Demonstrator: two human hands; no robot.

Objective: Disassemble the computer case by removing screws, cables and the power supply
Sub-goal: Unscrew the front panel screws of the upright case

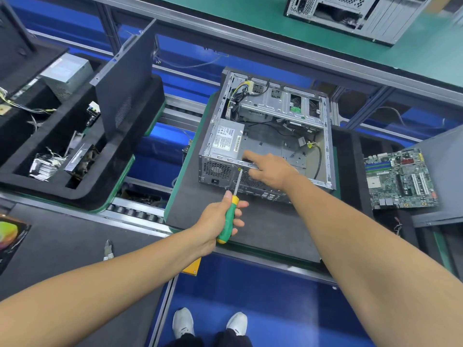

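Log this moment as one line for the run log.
left hand grips screwdriver | tip at rear screw of computer case | right hand holds case rim | power supply still inside

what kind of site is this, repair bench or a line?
Likely a PC teardown line, not a repair bench: the open computer case sits on a pallet over a roller conveyor, a removed motherboard lies alongside, and foam trays hold stripped parts.
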